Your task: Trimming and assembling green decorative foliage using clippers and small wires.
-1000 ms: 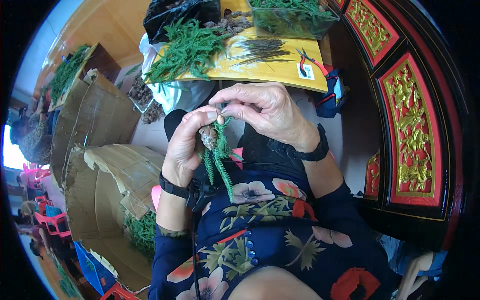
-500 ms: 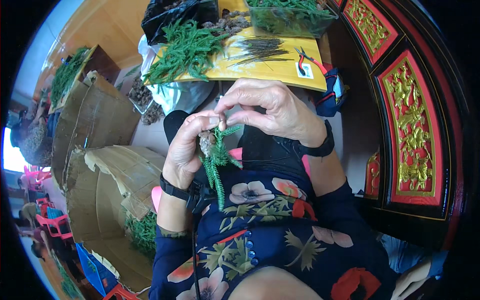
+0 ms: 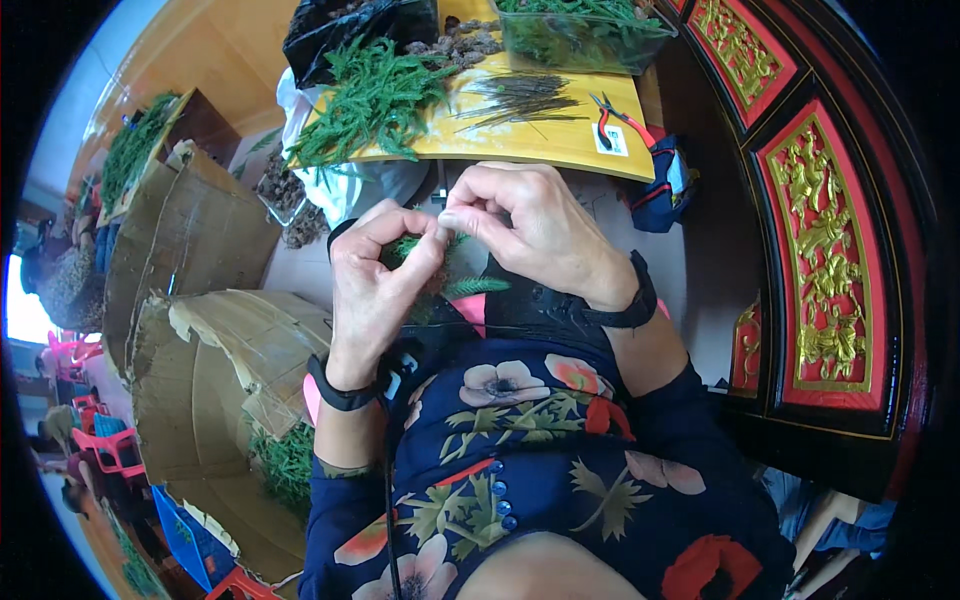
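Note:
My left hand [image 3: 375, 285] and my right hand [image 3: 530, 230] meet above my lap, fingertips touching. Between them they pinch a small bundle: a brownish pine cone with green fern-like sprigs [image 3: 470, 287], mostly hidden behind the fingers. A thin wire at the fingertips is too fine to make out. Both wrists wear black bands. Just beyond the hands lies a yellow board [image 3: 540, 140] carrying a heap of green sprigs [image 3: 375, 95], a fan of thin dark wires [image 3: 520, 98] and red-handled pliers [image 3: 620, 118].
A clear bin of greenery [image 3: 585, 35] and a black bag [image 3: 350, 25] stand at the board's far edge. Open cardboard boxes [image 3: 200, 330] with greenery sit to my left. A red and gold carved panel [image 3: 830, 260] stands on the right.
The hanging green sprig has been drawn up into my hands, and both hands have turned slightly, fingertips now pinched together over the bundle.

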The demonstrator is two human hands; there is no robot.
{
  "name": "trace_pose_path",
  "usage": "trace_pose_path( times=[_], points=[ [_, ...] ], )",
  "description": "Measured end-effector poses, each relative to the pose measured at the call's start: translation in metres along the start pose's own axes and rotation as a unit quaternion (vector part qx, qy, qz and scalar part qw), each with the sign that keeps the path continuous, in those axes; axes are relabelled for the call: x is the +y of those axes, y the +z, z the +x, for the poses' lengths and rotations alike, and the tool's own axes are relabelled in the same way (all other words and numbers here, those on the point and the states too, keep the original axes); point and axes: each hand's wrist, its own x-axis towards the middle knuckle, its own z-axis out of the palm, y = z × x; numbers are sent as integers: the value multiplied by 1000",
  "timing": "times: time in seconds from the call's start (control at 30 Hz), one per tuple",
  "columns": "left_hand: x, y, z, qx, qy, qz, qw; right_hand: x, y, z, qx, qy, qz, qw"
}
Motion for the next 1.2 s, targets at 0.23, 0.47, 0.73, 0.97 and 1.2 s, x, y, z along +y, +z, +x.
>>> trace_pose_path(
  times=[0.23, 0.47, 0.73, 0.97, 1.2],
  points=[
    [-9, -9, 4, -26, -45, -194, 980, -3, -7, 5, 19, -23, 92, 995],
    [-19, -10, 8, -97, -85, -350, 928, 10, -10, 8, 53, -220, -29, 974],
    [-12, -11, 6, -95, -102, -322, 936, 7, -6, 7, 77, -222, -57, 970],
    [0, -13, 1, -12, 66, 62, 996, -3, 4, 1, 28, -33, -16, 999],
    [-8, -19, 6, -82, -91, -261, 958, 7, 2, 7, 65, -154, -9, 986]
  ],
)
